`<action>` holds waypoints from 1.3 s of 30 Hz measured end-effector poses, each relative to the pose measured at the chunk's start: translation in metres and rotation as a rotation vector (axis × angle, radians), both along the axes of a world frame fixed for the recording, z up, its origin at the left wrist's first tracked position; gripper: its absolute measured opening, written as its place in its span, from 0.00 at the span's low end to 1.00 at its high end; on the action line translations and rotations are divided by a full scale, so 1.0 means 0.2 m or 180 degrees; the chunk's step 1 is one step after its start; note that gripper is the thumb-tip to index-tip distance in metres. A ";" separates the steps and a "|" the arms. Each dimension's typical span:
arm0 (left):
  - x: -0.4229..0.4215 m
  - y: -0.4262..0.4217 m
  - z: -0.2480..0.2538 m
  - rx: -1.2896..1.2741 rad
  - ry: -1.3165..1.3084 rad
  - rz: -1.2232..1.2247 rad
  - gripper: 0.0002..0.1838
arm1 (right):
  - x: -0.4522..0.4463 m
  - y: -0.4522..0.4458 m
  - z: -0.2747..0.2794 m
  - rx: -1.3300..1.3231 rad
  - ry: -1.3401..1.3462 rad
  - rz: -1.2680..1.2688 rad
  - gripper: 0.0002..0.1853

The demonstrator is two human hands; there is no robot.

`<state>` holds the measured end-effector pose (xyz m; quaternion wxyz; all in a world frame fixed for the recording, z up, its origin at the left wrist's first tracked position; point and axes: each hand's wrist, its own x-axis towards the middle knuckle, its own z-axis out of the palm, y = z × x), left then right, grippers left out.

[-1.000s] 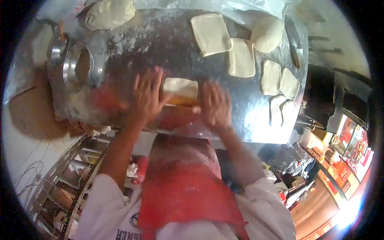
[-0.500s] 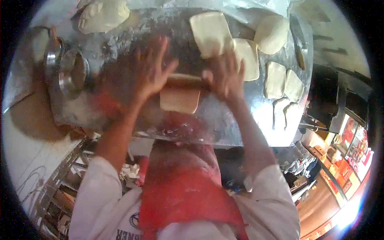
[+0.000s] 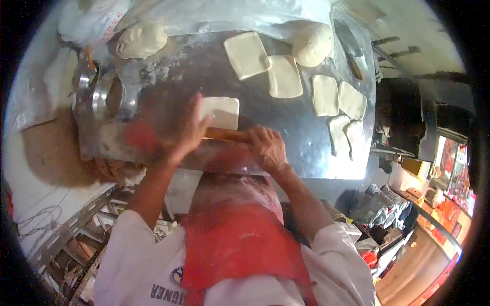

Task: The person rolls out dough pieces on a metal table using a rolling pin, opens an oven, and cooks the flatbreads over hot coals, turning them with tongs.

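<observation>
A wooden rolling pin (image 3: pixel 227 134) lies crosswise on the metal tabletop, along the near edge of a flat rectangular dough sheet (image 3: pixel 222 110). My left hand (image 3: pixel 192 128) is at the pin's left end, fingers stretched out and slightly blurred, the thumb by the wood. Around the right end, the fingers of my right hand (image 3: pixel 268 148) are curled. Further right lie flat dough pieces, among them a larger square (image 3: pixel 247 55) overlapping another sheet (image 3: pixel 286 76), and several smaller ones (image 3: pixel 325 96).
A round dough lump (image 3: pixel 142 41) sits at the back left, another lump (image 3: pixel 313 45) at the back right. Metal bowls (image 3: pixel 108 97) stand on the left. A knife (image 3: pixel 352 56) lies by the right edge. Plastic sheeting (image 3: pixel 224 16) runs along the back.
The rolling pin has moved from the dough's far edge to its near edge, toward my body. Both hands came nearer with it, and my right fingers have curled round the pin. The view has shifted.
</observation>
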<state>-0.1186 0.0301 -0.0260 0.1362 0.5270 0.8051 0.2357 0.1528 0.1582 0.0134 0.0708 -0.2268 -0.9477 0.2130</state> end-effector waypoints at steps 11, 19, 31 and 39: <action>0.02 0.11 0.41 -0.0112 -0.3171 0.0861 0.08 | 0.32 -0.13 0.05 0.0124 0.0158 -0.0216 0.21; 0.10 -0.34 0.26 0.0307 -0.4447 0.2621 0.15 | 0.33 -0.20 0.09 -0.0012 -0.0183 -0.0378 0.21; -0.26 0.26 0.15 -0.0316 0.0651 0.0268 0.35 | -0.40 0.27 -0.16 0.0350 -0.0429 -0.0397 0.39; -0.02 -0.25 0.22 -0.0303 0.0215 -0.0518 0.51 | -0.03 -0.28 -0.03 -0.0098 -0.0534 -0.0399 0.47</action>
